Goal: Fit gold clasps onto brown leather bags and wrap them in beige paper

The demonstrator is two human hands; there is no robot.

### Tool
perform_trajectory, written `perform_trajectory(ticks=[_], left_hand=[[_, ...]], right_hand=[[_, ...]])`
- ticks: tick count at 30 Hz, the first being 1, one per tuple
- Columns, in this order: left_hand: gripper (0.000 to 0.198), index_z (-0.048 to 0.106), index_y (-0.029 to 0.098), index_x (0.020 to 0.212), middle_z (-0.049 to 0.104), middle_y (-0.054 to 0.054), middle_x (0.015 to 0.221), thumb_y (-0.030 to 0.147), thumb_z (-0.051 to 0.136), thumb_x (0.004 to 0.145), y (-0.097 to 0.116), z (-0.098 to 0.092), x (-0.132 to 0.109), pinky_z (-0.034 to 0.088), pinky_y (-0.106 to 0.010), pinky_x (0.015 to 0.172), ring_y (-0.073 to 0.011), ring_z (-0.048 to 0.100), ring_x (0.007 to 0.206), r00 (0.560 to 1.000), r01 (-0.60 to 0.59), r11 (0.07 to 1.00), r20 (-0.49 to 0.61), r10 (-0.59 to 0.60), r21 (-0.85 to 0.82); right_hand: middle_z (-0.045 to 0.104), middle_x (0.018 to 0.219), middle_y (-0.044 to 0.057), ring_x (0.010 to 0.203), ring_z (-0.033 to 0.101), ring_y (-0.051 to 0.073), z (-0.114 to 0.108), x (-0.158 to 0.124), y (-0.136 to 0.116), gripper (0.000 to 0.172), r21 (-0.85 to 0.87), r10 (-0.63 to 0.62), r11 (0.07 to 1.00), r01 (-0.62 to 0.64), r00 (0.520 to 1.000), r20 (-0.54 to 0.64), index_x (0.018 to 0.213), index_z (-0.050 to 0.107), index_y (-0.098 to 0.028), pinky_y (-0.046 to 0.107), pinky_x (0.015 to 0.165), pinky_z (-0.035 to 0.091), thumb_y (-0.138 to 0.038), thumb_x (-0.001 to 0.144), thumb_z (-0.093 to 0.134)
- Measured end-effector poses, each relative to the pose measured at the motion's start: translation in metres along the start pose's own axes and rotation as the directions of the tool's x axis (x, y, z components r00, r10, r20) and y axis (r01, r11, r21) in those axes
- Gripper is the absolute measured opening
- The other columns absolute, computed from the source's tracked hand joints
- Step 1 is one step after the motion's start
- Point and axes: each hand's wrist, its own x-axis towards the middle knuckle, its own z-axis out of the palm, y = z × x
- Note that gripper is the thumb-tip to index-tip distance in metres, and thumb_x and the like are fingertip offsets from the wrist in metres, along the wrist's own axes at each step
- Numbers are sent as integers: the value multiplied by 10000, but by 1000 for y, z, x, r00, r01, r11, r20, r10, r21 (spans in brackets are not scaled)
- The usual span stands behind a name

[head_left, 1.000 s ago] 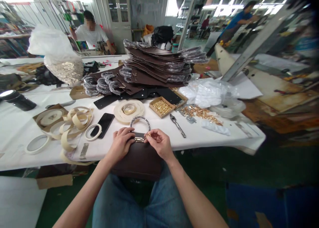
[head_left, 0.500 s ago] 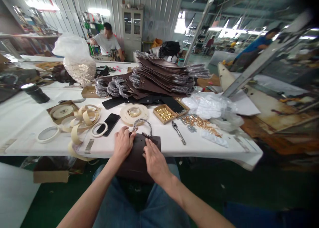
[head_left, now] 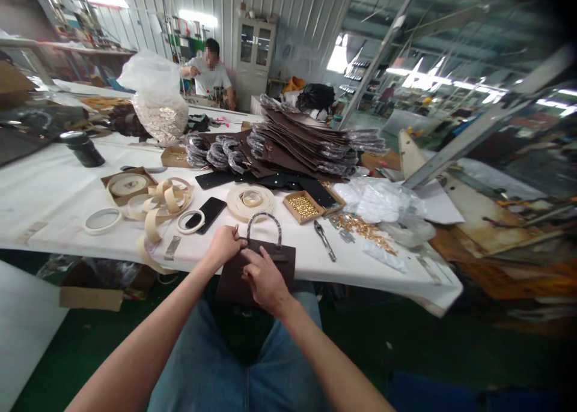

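Observation:
A flat dark brown leather panel [head_left: 285, 274] lies over the table's near edge and hangs above my lap. On its top side stands an arched handle [head_left: 265, 215] in clear plastic wrap, both ends down at the panel. My left hand [head_left: 224, 245] is closed at the handle's left end, with a small brownish tip showing above the fingers; what it pinches is mostly hidden. My right hand [head_left: 267, 278] rests on the panel, forefinger reaching toward that same handle end. Its other fingers are curled around something small that I cannot make out.
Left of the panel are a phone [head_left: 211, 214], tape rolls [head_left: 103, 221] and a loose cream strip [head_left: 152, 223]. Beyond lie a webbing coil [head_left: 234, 203], a box of gold studs [head_left: 304, 208] and stacked brown panels [head_left: 306, 142]. A punch-like tool [head_left: 324, 241] lies right. A co-worker [head_left: 211, 72] sits behind.
The handle's left end, raised in my left fingers before, is now down against the panel. My right hand has moved left from the right end toward the left one. The view has shifted slightly.

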Motion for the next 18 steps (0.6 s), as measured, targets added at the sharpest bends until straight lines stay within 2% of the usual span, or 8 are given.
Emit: perform_trajectory(ticks=[3, 6, 9, 11, 12, 13, 15, 18], left_hand=[[585, 337, 273, 543, 388, 66, 508, 282, 900, 700, -10, 0, 1, 237, -330, 611, -145, 344, 562, 998, 52, 998, -29, -52, -24], [567, 336, 270, 586, 402, 65, 559, 320, 879, 740, -12, 4, 3, 252, -321, 612, -147, 361, 588, 996, 65, 996, -54, -68, -58], [551, 330, 266, 638, 396, 68, 601, 364, 851, 788, -6, 11, 4, 275, -308, 624, -146, 357, 623, 996, 10, 994, -92, -20, -113], [540, 317, 264, 665, 368, 70, 613, 390, 815, 834, -3, 16, 1, 291, -299, 641, -147, 344, 644, 992, -65, 986, -116, 47, -156], [532, 312, 262, 675, 359, 69, 622, 400, 793, 857, -2, 19, -1, 302, -294, 653, -147, 345, 655, 989, -102, 979, -126, 80, -177], [525, 307, 261, 683, 359, 67, 634, 410, 771, 879, -2, 21, -4, 316, -290, 667, -148, 354, 666, 986, -131, 971, -131, 107, -199], [519, 299, 260, 692, 378, 60, 657, 430, 741, 905, -4, 26, -8, 347, -284, 693, -147, 382, 685, 983, -156, 954, -139, 124, -254], [533, 278, 266, 697, 402, 58, 666, 451, 745, 878, -11, 35, -10, 389, -278, 712, -145, 413, 690, 986, -109, 928, -154, 56, -358]], right_hand=[[696, 1589, 201, 1585, 605, 288, -7, -20, 3, 225, -43, 135, 989, -139, 988, -75, 1349, 557, -229, 745, 1394, 300, -135, 1155, 494], [609, 1699, 179, 1628, 546, 306, -21, -33, -4, 201, -63, 142, 987, -146, 988, -52, 1321, 558, -245, 738, 1389, 273, -147, 1152, 509], [594, 1706, 183, 1594, 548, 321, -38, -25, -12, 147, -45, 272, 959, -280, 953, -130, 1299, 572, -253, 647, 1316, 391, -214, 1166, 523], [705, 1550, 193, 1474, 628, 333, -51, -10, -10, 123, -10, 382, 921, -389, 908, -173, 1278, 585, -247, 598, 1241, 461, -279, 1178, 522], [764, 1419, 182, 1371, 685, 331, -59, -1, -6, 121, 14, 428, 902, -431, 890, -157, 1255, 589, -245, 570, 1188, 503, -312, 1181, 521], [804, 1279, 156, 1247, 737, 318, -68, 8, 0, 129, 51, 472, 881, -470, 875, -106, 1233, 586, -245, 532, 1117, 548, -342, 1184, 516], [818, 1058, 75, 954, 792, 261, -88, 23, 14, 160, 168, 541, 821, -546, 837, 83, 1219, 568, -255, 422, 909, 614, -399, 1192, 502], [762, 798, -37, 571, 703, 168, -115, 37, 34, 163, 277, 521, 714, -643, 752, 403, 1204, 567, -270, 279, 601, 535, -422, 1189, 511]])
